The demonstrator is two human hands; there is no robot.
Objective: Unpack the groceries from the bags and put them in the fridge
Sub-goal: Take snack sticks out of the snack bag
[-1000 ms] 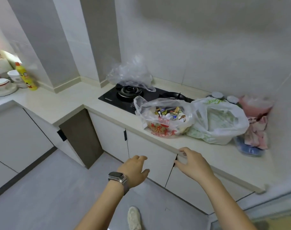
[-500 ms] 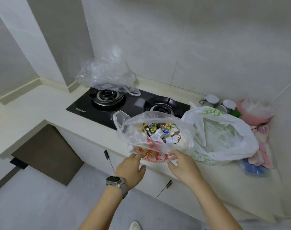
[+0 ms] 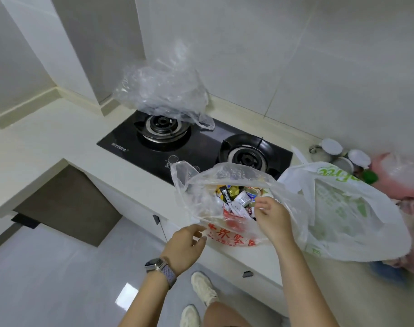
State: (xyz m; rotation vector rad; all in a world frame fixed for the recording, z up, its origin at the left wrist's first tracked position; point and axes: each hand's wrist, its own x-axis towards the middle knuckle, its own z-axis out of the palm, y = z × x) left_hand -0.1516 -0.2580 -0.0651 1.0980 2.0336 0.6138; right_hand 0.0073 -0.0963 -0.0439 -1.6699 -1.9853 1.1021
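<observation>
A clear plastic bag with red print stands open on the counter edge, filled with several small packaged snacks. My left hand pinches the bag's near rim at its lower left. My right hand reaches into the bag's mouth, fingers curled over the packets; whether it holds one I cannot tell. A white bag with green print sits just right of it, its contents hidden.
A black two-burner gas hob lies behind the bags, with a crumpled empty clear bag over its left burner. Cups and a pink bundle crowd the right corner. The pale countertop runs left; white cabinets below.
I have stepped closer to the counter. My left hand took hold of the clear bag's rim and my right hand moved from the bag's front into its opening.
</observation>
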